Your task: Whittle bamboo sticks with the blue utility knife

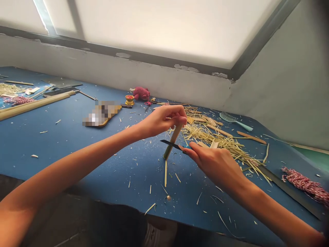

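View: head, looking forward and down at the bench [102,164].
Left hand [161,120]: curled shut around the upper end of the bamboo stick [172,140]; the nearer hand.
Right hand [214,164]: just right of the stick, thumb and fingers closed on the blue handle of the knife [186,146].
Stick: below the left hand, long axis tilted, lower end down-left toward the bench; bench contact cannot be confirmed.
Blade [171,144]: dark, runs across the stick's lower half, tip just past its left side.
Right of stick: pile of bamboo shavings [205,137], touching-close; red-and-white twine [305,183] well apart.
Beyond stick: pink plush toy [140,93] and gold cup [130,100], well apart.
Below stick: thin bamboo sliver [166,173], just beneath its lower end.
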`<state>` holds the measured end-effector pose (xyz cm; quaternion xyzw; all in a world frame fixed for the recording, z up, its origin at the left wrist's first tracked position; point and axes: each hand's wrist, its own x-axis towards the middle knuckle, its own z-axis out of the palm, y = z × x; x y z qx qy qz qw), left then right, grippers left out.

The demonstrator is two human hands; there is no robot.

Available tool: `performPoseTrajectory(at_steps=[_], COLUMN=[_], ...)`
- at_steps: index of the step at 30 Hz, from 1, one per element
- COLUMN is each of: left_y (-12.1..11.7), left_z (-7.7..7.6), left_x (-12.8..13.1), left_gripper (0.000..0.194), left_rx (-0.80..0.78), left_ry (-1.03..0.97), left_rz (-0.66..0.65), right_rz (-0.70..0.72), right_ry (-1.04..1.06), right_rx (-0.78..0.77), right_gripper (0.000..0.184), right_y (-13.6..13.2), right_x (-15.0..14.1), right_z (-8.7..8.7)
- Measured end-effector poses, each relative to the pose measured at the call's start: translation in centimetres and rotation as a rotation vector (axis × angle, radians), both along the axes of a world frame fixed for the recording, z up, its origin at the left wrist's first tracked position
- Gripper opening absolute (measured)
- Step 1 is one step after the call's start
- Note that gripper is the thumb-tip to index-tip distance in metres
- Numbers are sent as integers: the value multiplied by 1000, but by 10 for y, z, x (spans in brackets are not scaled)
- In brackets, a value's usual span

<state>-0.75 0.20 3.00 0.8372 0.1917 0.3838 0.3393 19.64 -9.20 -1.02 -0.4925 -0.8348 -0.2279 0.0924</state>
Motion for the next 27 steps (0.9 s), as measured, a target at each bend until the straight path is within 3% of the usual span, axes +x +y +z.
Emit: performPoseTrajectory(at_steps=[6, 15, 23, 27], left_y=[-3, -7, -6, -5], left_z=[1, 2, 1, -1], left_x=[0, 2, 1, 1], left_gripper=[15, 15, 16, 15], left_rx=[5, 32, 45, 59], left_ry=[1, 28, 28, 9], left_rz=[12, 69, 54, 98], right_rz=[18, -32, -26, -40], right_ry=[78, 97, -29, -36], right_rx=[33, -7, -145, -165], right_gripper=[47, 50, 46, 48], right_y=[3, 3, -8, -9], right_x=[1, 0, -4, -6], right_z=[-12, -8, -36, -29])
